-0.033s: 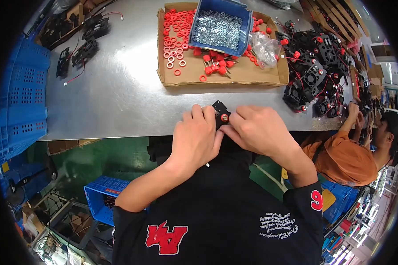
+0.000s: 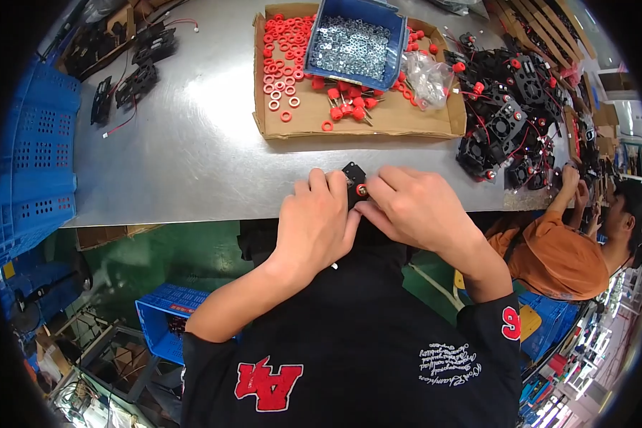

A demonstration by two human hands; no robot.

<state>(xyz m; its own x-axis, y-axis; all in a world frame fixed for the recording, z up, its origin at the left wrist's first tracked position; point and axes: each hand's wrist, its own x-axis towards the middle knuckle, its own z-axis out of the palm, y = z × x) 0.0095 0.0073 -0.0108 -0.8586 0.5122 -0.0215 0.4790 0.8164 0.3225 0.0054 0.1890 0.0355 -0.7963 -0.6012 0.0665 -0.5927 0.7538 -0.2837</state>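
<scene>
Holding the black part [image 2: 354, 173] between thumb and fingers, the left hand [image 2: 314, 217] is at the near edge of the table [image 2: 192, 171], the part to its right. The right hand [image 2: 412, 207] bunches its fingers at the part's other side, by a red ring [image 2: 362, 190]; whether it grips, I cannot tell. Beyond sits a tray [image 2: 399, 123] with a blue bin [image 2: 349, 81].

Room leftward, cardboard tray [image 2: 303, 123] ahead
</scene>
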